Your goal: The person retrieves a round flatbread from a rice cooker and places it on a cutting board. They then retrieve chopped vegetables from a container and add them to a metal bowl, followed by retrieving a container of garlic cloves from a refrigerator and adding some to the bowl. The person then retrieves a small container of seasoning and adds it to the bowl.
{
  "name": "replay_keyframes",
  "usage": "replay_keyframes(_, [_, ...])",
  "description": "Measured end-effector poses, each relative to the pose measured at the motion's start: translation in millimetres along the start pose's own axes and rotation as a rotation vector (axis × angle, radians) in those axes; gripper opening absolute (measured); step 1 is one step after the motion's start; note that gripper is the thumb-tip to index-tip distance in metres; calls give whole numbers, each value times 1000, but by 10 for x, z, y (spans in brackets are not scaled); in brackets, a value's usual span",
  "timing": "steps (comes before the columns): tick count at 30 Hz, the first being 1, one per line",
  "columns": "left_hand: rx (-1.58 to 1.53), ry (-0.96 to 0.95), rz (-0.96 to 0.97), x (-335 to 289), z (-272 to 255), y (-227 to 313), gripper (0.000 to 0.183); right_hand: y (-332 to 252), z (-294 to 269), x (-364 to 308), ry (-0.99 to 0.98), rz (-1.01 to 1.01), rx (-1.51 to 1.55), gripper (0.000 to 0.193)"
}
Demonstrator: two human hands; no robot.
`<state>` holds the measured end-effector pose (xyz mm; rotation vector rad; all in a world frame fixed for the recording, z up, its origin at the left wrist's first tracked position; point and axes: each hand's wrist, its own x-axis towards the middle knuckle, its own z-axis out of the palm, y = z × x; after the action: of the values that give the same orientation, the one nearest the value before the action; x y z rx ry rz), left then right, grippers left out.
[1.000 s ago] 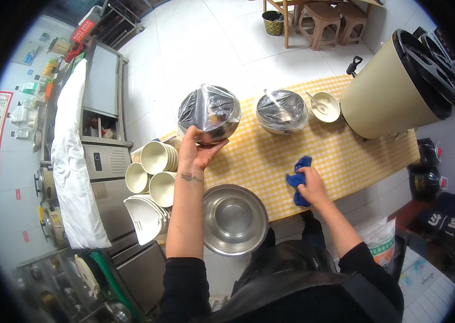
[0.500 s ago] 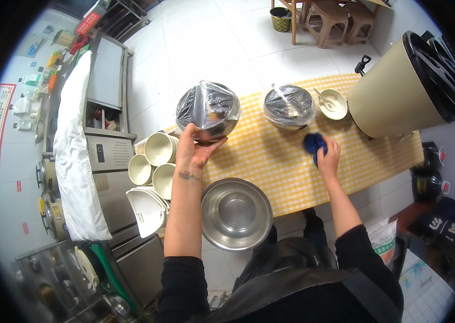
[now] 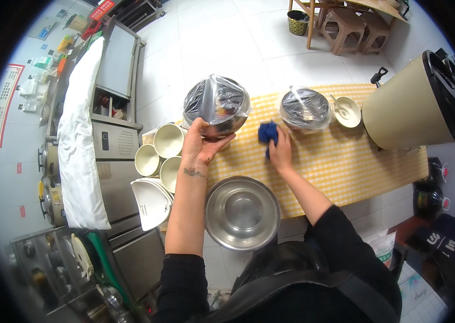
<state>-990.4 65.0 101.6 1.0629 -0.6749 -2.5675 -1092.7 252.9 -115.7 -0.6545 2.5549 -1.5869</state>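
Observation:
My left hand (image 3: 201, 144) grips the near edge of a round bowl (image 3: 217, 105) covered with clear plastic wrap, dark contents showing through. My right hand (image 3: 281, 151) presses a bunched dark blue cloth (image 3: 268, 133) against the yellow checked tablecloth (image 3: 335, 156), its fingers closed over it. Right of the cloth stands a second bowl (image 3: 305, 110) under plastic wrap. Beside that is a small cream bowl (image 3: 347, 112) with a spoon (image 3: 338, 104) in it. A wide steel basin (image 3: 242, 213) sits at the table's near edge, between my forearms.
Stacked cream bowls (image 3: 169, 141) and white angular dishes (image 3: 151, 205) crowd the left end. A tall beige bin-like container (image 3: 400, 107) takes up the right end. Beyond the left side stands a steel cabinet (image 3: 117, 142) with a white cloth (image 3: 79, 145) over it. Brown stools (image 3: 343, 29) stand at the back.
My right hand has slid the blue cloth leftward across the tablecloth, from below the second wrapped bowl to nearer the first. My left hand keeps its hold on the wrapped bowl.

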Motion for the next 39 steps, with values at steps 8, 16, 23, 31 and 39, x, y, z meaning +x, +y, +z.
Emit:
replay_keyframes(8, [23,41,15,23,-20,-52,63,-270,685,1014,-361,-362,-84,52])
replay_keyframes(16, [14,19,-18,194,29,-224,59,-260,291,706,-838,-603,-106,42])
replay_keyframes(23, [-44,77,-34,487,104,-556,56,70,-226,329,-1111,-729,19,36])
replay_keyframes(31, [-122,158,-88,855,-3,-1030,51,438,-1606,-193,-1127,-576,-66,32])
replay_keyframes(39, [-134,226,-54,830,-104,-1293,47,405,-2376,-189,-971,-215,-189,19])
